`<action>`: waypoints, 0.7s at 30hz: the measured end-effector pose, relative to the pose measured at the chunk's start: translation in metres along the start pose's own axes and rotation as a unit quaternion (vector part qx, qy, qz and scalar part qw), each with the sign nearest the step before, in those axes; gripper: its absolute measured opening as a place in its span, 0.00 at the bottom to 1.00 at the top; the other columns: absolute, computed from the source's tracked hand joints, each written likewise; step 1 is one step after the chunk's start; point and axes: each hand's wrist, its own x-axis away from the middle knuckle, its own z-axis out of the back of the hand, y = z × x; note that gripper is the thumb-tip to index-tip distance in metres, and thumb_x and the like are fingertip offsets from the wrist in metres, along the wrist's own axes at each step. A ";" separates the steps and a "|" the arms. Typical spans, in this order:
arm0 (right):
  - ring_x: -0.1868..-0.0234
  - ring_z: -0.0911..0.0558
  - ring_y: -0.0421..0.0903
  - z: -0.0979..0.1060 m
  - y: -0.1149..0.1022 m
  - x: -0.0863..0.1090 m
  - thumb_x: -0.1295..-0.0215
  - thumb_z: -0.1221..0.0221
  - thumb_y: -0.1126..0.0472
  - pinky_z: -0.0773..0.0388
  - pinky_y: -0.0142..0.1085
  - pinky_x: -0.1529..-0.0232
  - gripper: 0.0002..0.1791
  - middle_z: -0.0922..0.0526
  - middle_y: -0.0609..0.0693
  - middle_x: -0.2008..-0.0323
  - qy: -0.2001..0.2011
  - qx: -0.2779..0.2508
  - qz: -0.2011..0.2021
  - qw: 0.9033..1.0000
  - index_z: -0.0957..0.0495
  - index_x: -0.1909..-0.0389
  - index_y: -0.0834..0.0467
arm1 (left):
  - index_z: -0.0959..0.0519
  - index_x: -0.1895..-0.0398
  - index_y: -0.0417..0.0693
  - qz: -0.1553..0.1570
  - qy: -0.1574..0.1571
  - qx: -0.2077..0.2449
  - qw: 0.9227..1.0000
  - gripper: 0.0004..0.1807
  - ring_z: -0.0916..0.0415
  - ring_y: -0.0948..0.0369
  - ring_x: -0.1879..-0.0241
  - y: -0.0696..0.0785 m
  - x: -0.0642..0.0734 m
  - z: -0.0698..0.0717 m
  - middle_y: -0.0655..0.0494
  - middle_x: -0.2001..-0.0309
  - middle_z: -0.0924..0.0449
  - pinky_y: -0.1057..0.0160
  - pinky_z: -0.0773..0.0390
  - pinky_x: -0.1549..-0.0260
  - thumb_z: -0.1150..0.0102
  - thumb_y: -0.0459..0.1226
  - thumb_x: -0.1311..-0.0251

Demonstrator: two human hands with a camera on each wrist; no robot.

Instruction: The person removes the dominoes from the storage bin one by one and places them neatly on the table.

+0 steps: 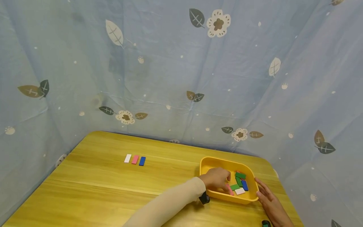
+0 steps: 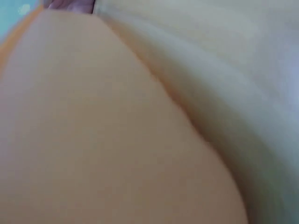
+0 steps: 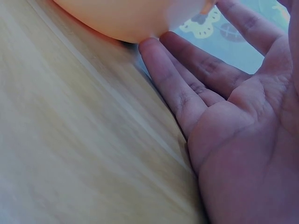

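Observation:
A yellow plastic bin [image 1: 224, 198] stands on the right part of the table, with several small flat blocks in it. My left hand [image 1: 216, 178] reaches down inside the bin, fingers bent and spread, its thumb right at a pink block [image 1: 230, 189]. Beside that lie a white block [image 1: 239, 191], green blocks [image 1: 240, 175] and a blue block [image 1: 244, 185]. From outside, my right hand [image 1: 269, 201] rests nearly straight fingertips against the bin's right end; the right wrist view shows these fingers [image 3: 163, 70] touching its wall. The left wrist view holds mostly blurred skin and sleeve.
Toward the back left of the wooden table [image 1: 99, 183], a white block [image 1: 128, 158], a pink block [image 1: 135, 159] and a blue block [image 1: 142, 161] lie in a short row. A patterned blue curtain [image 1: 170, 78] hangs behind the table and along its sides.

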 end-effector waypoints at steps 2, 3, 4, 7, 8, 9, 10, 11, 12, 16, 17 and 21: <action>0.45 0.31 0.19 -0.001 -0.001 0.000 0.19 0.49 0.47 0.29 0.21 0.50 0.37 0.55 0.63 0.21 0.000 -0.003 0.000 1.000 0.53 0.17 0.48 | 0.16 0.59 0.56 0.024 0.016 -0.016 0.999 0.22 0.27 0.70 0.72 0.005 0.000 -0.004 0.70 0.65 0.19 0.71 0.29 0.76 0.21 0.57 0.50; 0.45 0.32 0.19 -0.001 -0.001 -0.001 0.19 0.49 0.47 0.29 0.21 0.50 0.37 0.55 0.63 0.21 0.000 -0.003 0.001 1.000 0.53 0.17 0.48 | 0.17 0.64 0.56 0.033 0.021 -0.022 0.999 0.22 0.30 0.70 0.76 0.007 0.000 -0.005 0.70 0.70 0.22 0.70 0.32 0.79 0.22 0.59 0.51; 0.45 0.32 0.20 -0.001 -0.001 0.000 0.18 0.49 0.47 0.29 0.21 0.50 0.37 0.55 0.63 0.21 0.000 -0.004 0.002 1.000 0.52 0.17 0.48 | 0.19 0.69 0.55 0.041 0.025 -0.024 0.999 0.23 0.33 0.69 0.78 0.009 0.000 -0.007 0.68 0.74 0.26 0.70 0.34 0.80 0.22 0.60 0.51; 0.44 0.32 0.20 -0.001 -0.001 0.000 0.18 0.50 0.49 0.29 0.20 0.50 0.36 0.55 0.63 0.21 -0.005 -0.001 0.011 1.000 0.52 0.17 0.48 | 0.25 0.79 0.54 0.058 0.032 -0.032 0.997 0.26 0.39 0.66 0.79 0.011 0.001 -0.011 0.63 0.79 0.35 0.67 0.38 0.82 0.23 0.60 0.51; 0.43 0.32 0.20 -0.001 -0.001 0.001 0.18 0.50 0.49 0.29 0.21 0.50 0.35 0.55 0.63 0.21 -0.007 0.000 0.015 1.000 0.52 0.17 0.47 | 0.26 0.81 0.54 0.063 0.032 -0.036 0.997 0.26 0.39 0.66 0.79 0.011 0.001 -0.013 0.62 0.78 0.35 0.66 0.38 0.81 0.23 0.60 0.50; 0.43 0.32 0.20 -0.001 0.000 0.001 0.17 0.50 0.50 0.29 0.21 0.50 0.35 0.55 0.63 0.21 -0.009 0.001 0.020 1.000 0.51 0.17 0.48 | 0.26 0.81 0.54 0.066 0.031 -0.040 0.997 0.26 0.39 0.66 0.78 0.010 0.001 -0.014 0.61 0.77 0.36 0.66 0.38 0.81 0.23 0.60 0.50; 0.43 0.32 0.21 -0.001 0.000 0.001 0.17 0.51 0.50 0.29 0.21 0.49 0.34 0.54 0.63 0.21 -0.012 0.002 0.025 1.000 0.51 0.17 0.48 | 0.26 0.81 0.55 0.067 0.031 -0.041 0.996 0.25 0.38 0.65 0.77 0.010 0.000 -0.014 0.61 0.76 0.35 0.66 0.37 0.80 0.23 0.59 0.49; 0.42 0.31 0.21 -0.001 0.000 0.001 0.17 0.51 0.51 0.29 0.22 0.49 0.34 0.54 0.63 0.22 -0.013 0.002 0.029 0.999 0.51 0.17 0.48 | 0.24 0.81 0.56 0.067 0.031 -0.043 0.996 0.24 0.37 0.65 0.75 0.010 0.000 -0.015 0.61 0.75 0.33 0.66 0.36 0.80 0.23 0.59 0.49; 0.42 0.31 0.21 0.000 0.000 0.000 0.17 0.51 0.51 0.29 0.22 0.48 0.34 0.53 0.62 0.22 -0.015 0.002 0.033 0.999 0.50 0.17 0.48 | 0.23 0.80 0.55 0.066 0.031 -0.044 0.996 0.24 0.37 0.65 0.75 0.009 0.000 -0.015 0.60 0.74 0.32 0.66 0.35 0.79 0.23 0.59 0.49; 0.41 0.31 0.20 0.001 0.001 0.000 0.16 0.52 0.53 0.29 0.22 0.46 0.33 0.53 0.62 0.22 -0.018 -0.003 0.045 0.999 0.51 0.17 0.49 | 0.17 0.72 0.56 0.059 0.033 -0.015 0.998 0.19 0.33 0.68 0.71 0.006 0.000 -0.015 0.64 0.71 0.27 0.68 0.31 0.76 0.21 0.56 0.50; 0.41 0.32 0.19 0.002 0.001 0.000 0.16 0.52 0.53 0.29 0.22 0.46 0.34 0.54 0.62 0.22 -0.017 -0.005 0.044 0.999 0.51 0.17 0.50 | 0.16 0.68 0.56 0.056 0.034 -0.006 0.998 0.18 0.31 0.69 0.69 0.005 0.000 -0.015 0.65 0.70 0.25 0.69 0.30 0.75 0.20 0.55 0.50; 0.36 0.34 0.24 0.001 -0.002 0.003 0.17 0.51 0.52 0.30 0.20 0.48 0.35 0.56 0.64 0.21 -0.013 -0.007 0.032 0.999 0.52 0.17 0.50 | 0.14 0.56 0.53 0.050 0.034 0.035 0.998 0.22 0.24 0.69 0.64 0.003 0.003 -0.012 0.67 0.62 0.18 0.72 0.24 0.67 0.17 0.50 0.52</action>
